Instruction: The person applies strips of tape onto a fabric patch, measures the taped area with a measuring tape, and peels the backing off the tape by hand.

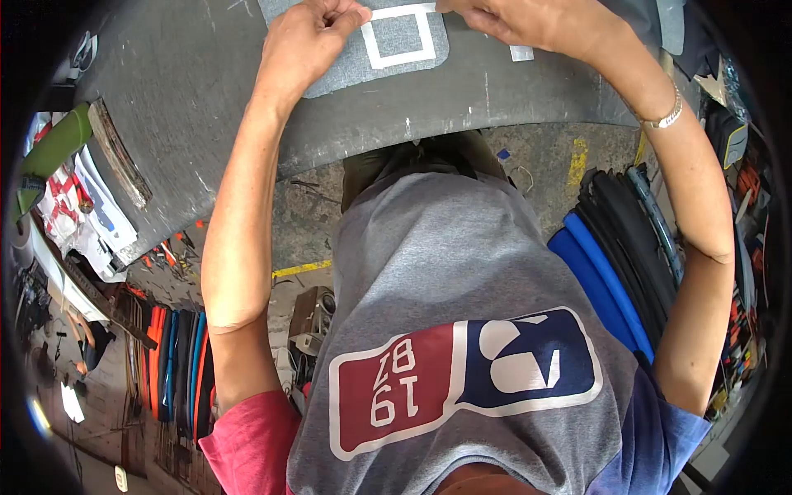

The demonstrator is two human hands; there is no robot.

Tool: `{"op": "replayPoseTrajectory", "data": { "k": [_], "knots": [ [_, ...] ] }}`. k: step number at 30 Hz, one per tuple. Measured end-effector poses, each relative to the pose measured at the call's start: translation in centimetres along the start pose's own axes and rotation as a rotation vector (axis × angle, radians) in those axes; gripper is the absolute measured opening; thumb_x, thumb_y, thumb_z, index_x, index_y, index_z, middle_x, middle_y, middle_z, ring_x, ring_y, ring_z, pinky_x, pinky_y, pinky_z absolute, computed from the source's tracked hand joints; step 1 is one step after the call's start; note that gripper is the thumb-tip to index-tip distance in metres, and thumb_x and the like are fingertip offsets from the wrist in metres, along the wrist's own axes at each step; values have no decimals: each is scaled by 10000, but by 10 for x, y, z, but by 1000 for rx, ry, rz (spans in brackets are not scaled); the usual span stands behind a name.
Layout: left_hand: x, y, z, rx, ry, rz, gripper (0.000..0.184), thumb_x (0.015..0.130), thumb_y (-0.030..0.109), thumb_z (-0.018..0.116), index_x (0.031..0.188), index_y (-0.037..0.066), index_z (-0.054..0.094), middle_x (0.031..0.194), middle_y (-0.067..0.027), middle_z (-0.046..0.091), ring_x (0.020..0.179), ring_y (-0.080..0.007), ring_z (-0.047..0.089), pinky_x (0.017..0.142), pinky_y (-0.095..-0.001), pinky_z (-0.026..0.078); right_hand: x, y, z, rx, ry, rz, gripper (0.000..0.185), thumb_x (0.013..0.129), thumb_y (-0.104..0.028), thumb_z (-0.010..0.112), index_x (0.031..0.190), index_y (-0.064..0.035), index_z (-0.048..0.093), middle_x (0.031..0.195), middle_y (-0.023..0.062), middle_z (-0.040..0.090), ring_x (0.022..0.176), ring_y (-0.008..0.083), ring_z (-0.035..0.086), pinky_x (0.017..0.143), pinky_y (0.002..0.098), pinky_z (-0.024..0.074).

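Note:
A grey fabric piece (334, 78) with a rounded corner lies on the dark work table. White tape strips (404, 60) form a square outline on it. Along the top side of that square, a strip runs between my two hands. My left hand (309, 41) is closed, thumb and fingertip pinched at the strip's left end. At the other end my right hand (528, 21) has its fingers bent together over the strip; its fingertips are partly cut off by the frame's top edge. Below my right hand lies a short white tape piece (521, 54).
The dark table (198, 91) has a curved front edge close to my body. Rolled blue sheets (602, 285) and black sheets (623, 239) stand at the right. Papers (103, 202) and a green roll (62, 140) lie at the left. Another person (95, 342) is far left.

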State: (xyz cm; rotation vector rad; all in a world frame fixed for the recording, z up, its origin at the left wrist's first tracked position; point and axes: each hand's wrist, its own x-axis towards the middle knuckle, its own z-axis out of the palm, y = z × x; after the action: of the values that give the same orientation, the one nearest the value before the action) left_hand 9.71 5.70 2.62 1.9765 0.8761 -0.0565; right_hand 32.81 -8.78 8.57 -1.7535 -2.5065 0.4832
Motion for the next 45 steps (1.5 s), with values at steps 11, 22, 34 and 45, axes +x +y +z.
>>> {"op": "replayPoseTrajectory", "data": {
  "k": [11, 22, 34, 45],
  "knots": [
    [0, -4, 4, 87, 96, 42, 202, 899, 216, 715, 933, 22, 757, 807, -159, 738, 737, -253, 714, 707, -390, 533, 7, 0, 8, -3, -65, 15, 166, 919, -192, 619, 901, -58, 717, 797, 133, 634, 730, 356, 684, 680, 465, 561],
    [-3, -3, 8, 167, 176, 123, 222, 889, 245, 728, 888, 22, 721, 809, -181, 706, 761, -340, 699, 708, -430, 522, 10, -1, 11, 29, -68, 62, 161, 909, -193, 637, 935, -66, 734, 801, 128, 634, 729, 346, 686, 691, 459, 559],
    [-2, -7, 11, 172, 213, 170, 213, 885, 228, 733, 853, 20, 695, 829, -184, 699, 774, -361, 693, 700, -443, 518, 10, 0, 17, -21, -61, 47, 157, 907, -198, 629, 935, -79, 729, 805, 126, 636, 718, 350, 687, 691, 459, 563],
    [-4, -5, 13, 229, 235, 186, 229, 888, 232, 728, 833, 24, 649, 806, -178, 663, 732, -381, 670, 656, -463, 503, 10, -1, 17, -14, -53, 59, 150, 903, -198, 637, 900, -77, 725, 791, 141, 642, 697, 358, 687, 671, 469, 559]
  ]
}}
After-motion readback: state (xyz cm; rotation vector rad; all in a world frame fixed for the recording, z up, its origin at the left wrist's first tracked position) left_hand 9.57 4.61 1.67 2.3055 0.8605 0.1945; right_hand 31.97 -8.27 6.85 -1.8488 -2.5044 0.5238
